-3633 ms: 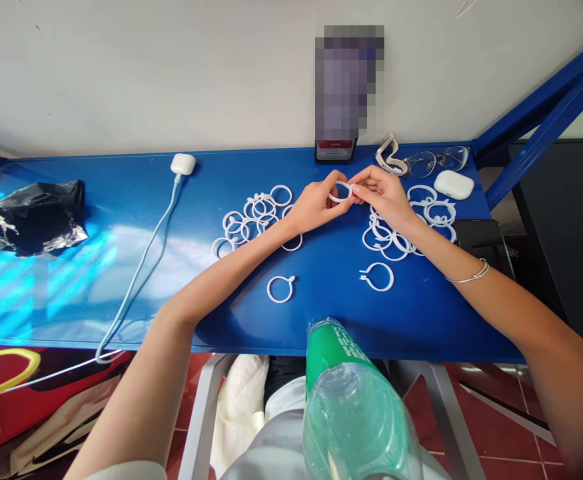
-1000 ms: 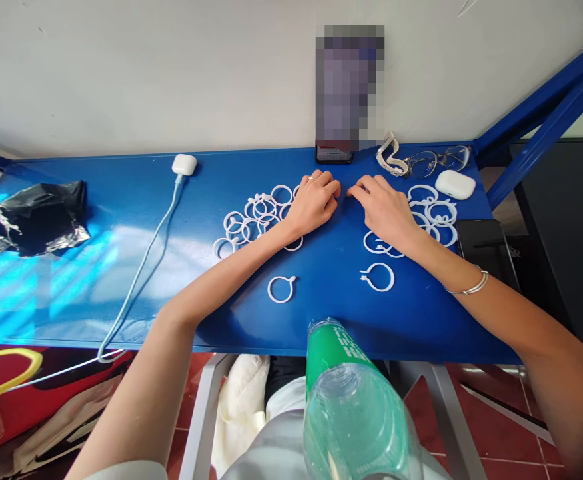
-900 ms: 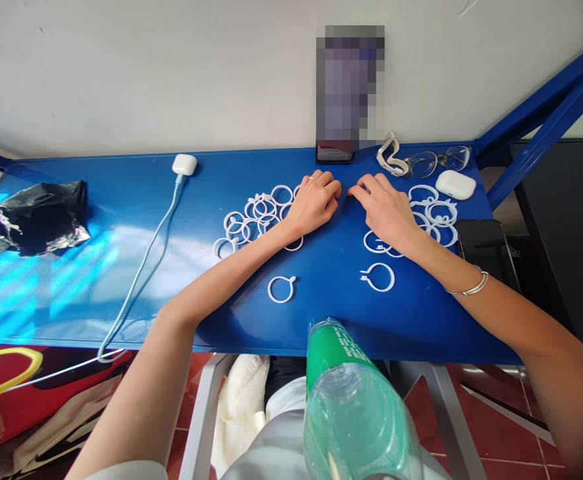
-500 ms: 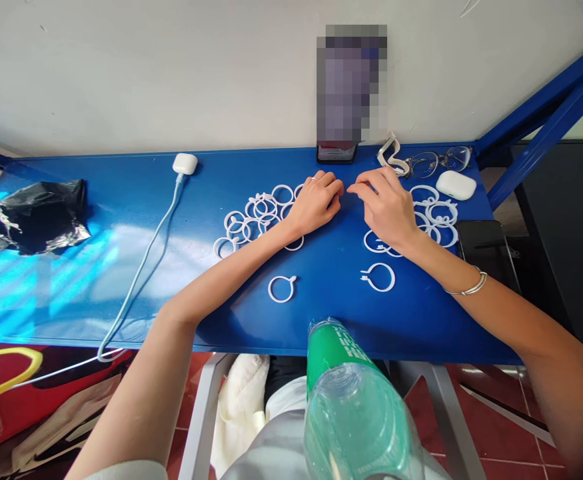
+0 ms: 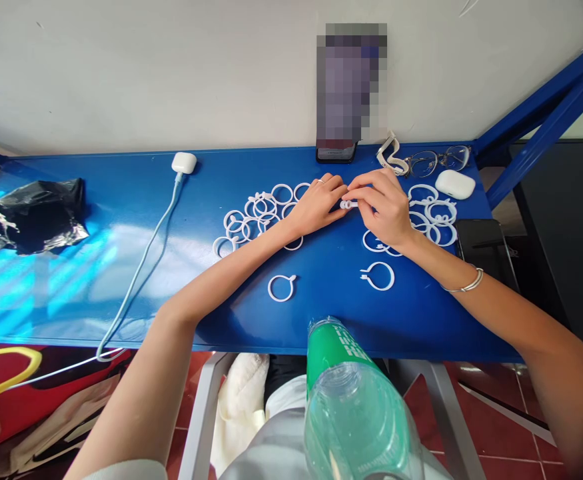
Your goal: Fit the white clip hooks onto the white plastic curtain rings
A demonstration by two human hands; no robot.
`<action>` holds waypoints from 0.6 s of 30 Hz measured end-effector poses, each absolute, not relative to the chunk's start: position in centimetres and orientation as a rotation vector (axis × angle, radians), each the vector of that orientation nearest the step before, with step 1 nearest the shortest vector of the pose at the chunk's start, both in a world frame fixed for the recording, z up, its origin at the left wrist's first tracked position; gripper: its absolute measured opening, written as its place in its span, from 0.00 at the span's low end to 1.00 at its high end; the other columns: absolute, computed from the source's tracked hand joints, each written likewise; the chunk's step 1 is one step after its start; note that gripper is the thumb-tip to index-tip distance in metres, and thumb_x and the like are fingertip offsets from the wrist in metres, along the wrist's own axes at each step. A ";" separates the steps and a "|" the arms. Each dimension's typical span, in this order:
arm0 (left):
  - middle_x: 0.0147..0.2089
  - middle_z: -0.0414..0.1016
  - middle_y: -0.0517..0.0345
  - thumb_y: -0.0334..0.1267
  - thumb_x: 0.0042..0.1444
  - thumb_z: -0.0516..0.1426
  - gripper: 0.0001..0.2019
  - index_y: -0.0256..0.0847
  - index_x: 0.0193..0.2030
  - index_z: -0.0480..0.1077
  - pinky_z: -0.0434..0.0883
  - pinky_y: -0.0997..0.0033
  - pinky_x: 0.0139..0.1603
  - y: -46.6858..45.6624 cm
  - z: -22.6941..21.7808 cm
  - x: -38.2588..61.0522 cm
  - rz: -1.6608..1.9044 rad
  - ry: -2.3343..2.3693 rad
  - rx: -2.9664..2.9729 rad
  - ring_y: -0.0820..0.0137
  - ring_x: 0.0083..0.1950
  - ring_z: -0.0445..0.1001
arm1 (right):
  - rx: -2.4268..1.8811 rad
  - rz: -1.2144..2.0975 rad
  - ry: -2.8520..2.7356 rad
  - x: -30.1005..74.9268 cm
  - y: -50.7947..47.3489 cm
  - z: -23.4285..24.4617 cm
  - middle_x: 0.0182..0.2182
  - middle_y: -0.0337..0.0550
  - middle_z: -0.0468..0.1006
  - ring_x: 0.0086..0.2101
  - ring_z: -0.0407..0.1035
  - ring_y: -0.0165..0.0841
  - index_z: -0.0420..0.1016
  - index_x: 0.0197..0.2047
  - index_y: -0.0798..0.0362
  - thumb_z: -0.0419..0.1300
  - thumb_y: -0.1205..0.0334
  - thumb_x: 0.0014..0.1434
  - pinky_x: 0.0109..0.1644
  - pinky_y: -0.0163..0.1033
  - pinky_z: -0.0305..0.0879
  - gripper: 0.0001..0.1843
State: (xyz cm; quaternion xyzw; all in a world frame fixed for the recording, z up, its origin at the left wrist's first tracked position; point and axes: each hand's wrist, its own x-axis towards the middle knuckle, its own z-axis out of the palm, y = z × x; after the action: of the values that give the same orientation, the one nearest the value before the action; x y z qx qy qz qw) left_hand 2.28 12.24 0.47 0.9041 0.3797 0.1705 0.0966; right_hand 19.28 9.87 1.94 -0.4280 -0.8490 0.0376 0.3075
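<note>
A white plastic ring (image 5: 349, 205) is between my two hands, only its clasp end showing and the remainder hidden by my fingers. My left hand (image 5: 321, 203) is closed, fingers curled, with its tips against this ring. From the other side, the thumb and fingers of my right hand (image 5: 384, 205) pinch it. Several closed white rings (image 5: 262, 208) lie in a loose cluster beside and under my left wrist. More rings (image 5: 441, 213), some overlapping, lie to the right of my right hand. Nearer me are a single closed ring (image 5: 281, 288) and a ring with its clasp undone (image 5: 381, 276).
A green-labelled plastic bottle (image 5: 356, 400) rises at the front edge. Behind my hands a phone (image 5: 336, 152) leans on the wall. Glasses (image 5: 438, 161), a white earbud case (image 5: 455, 185) and a dark phone (image 5: 481, 247) sit right; a charger cable (image 5: 146, 257) and black bag (image 5: 36, 217) left.
My hands have come together, the right moving slightly left to meet the left. A white clasp end now shows between the fingertips, where a gap was before.
</note>
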 end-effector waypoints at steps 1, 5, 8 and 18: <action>0.45 0.70 0.46 0.39 0.64 0.50 0.09 0.38 0.43 0.69 0.65 0.61 0.46 12.3 0.4 2.3 0.505 1.119 2.681 0.58 0.48 0.67 | -1.117 0.109 -2.254 19.2 9.8 1.9 0.40 0.47 0.74 0.43 0.66 0.43 0.77 0.38 0.44 0.43 0.68 0.67 0.47 0.54 0.62 0.21; 0.43 0.70 0.47 0.38 0.66 0.48 0.10 0.39 0.39 0.69 0.64 0.61 0.44 12.4 0.2 2.3 0.513 1.116 2.691 0.59 0.47 0.67 | -1.052 0.144 -2.278 19.1 9.8 1.7 0.39 0.46 0.75 0.43 0.66 0.42 0.76 0.38 0.45 0.44 0.67 0.67 0.47 0.53 0.62 0.19; 0.42 0.70 0.47 0.37 0.66 0.48 0.10 0.40 0.38 0.69 0.64 0.61 0.43 12.5 0.1 2.4 0.499 1.130 2.694 0.59 0.46 0.68 | -1.037 0.184 -2.292 19.1 9.7 1.8 0.40 0.47 0.75 0.43 0.68 0.42 0.75 0.40 0.47 0.44 0.65 0.67 0.47 0.52 0.64 0.17; 0.41 0.70 0.46 0.31 0.64 0.45 0.12 0.38 0.38 0.69 0.64 0.61 0.43 12.9 -0.3 2.2 0.544 1.127 2.679 0.57 0.46 0.68 | -0.795 0.234 -2.191 19.1 10.0 1.4 0.39 0.47 0.76 0.39 0.72 0.39 0.71 0.42 0.50 0.50 0.62 0.67 0.39 0.43 0.70 0.09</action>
State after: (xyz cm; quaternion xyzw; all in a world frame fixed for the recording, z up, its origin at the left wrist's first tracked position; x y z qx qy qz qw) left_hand 2.17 12.87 -0.31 0.9021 0.3795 0.1832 0.0923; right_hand 19.12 10.00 1.43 -0.3126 -0.8617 0.0919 0.3889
